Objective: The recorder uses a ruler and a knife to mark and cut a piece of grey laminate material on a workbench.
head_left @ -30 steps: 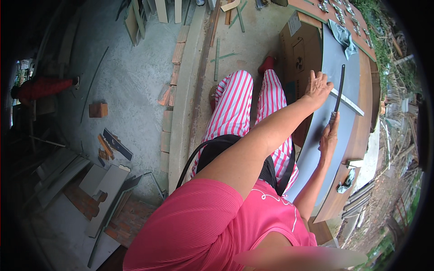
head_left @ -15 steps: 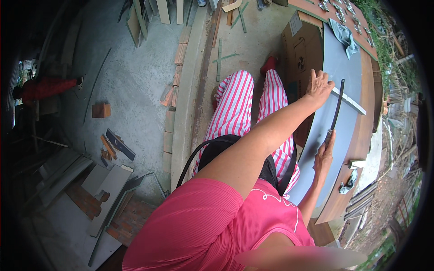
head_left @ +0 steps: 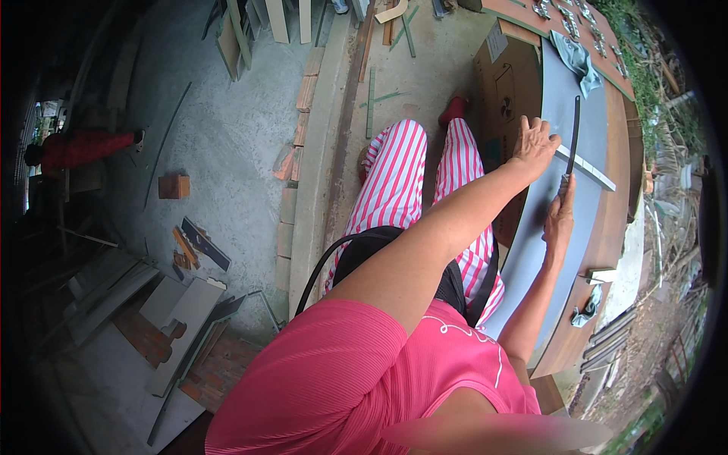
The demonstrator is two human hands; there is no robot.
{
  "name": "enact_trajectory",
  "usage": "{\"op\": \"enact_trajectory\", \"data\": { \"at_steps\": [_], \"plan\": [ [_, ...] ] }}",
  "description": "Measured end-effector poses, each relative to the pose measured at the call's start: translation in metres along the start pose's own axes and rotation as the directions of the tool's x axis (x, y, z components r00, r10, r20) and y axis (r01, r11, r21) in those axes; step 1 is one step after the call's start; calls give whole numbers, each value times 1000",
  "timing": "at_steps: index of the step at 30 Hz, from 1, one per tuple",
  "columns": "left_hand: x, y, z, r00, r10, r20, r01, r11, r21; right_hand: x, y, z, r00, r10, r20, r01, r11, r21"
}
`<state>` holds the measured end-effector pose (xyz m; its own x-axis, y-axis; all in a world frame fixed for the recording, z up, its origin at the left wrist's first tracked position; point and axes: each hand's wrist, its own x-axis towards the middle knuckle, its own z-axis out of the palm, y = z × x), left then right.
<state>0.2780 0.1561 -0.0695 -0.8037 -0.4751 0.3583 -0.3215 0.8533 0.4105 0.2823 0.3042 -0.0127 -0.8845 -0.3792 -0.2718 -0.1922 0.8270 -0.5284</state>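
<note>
My left hand is closed on the near end of a pale metal-looking strip. The strip lies crosswise on a blue-grey board. In my right hand is a narrow dark saw blade with a grip wrapped by my fingers. The blade runs away from me across the strip, just right of my left hand. Whether its teeth touch the strip, I cannot tell.
Beside my legs stands a cardboard box. A cloth and metal hinges lie at the far end of the work surface; another rag lies nearer. Bricks, board offcuts and a person in red are at left.
My right hand and the saw blade have moved forward, away from me, along the board. My left hand and the strip stay nearly in place.
</note>
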Motion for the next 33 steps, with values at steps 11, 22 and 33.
{"op": "enact_trajectory", "data": {
  "at_steps": [11, 22, 33],
  "plan": [
    [1, -3, -1, 1000, 9, -21, -9, 1000, -5, -51, 65, 16, 954, -242, -178, 249, 968, 19],
    [0, -4, -2, 1000, 6, -6, -6, 1000, -19, -1, 13, 10, 988, -137, -70, 141, 989, 48],
    [0, -4, -2, 1000, 2, -9, -2, 999, -37, -43, 37, 14, 985, -151, -88, 154, 988, 26]
  ]
}}
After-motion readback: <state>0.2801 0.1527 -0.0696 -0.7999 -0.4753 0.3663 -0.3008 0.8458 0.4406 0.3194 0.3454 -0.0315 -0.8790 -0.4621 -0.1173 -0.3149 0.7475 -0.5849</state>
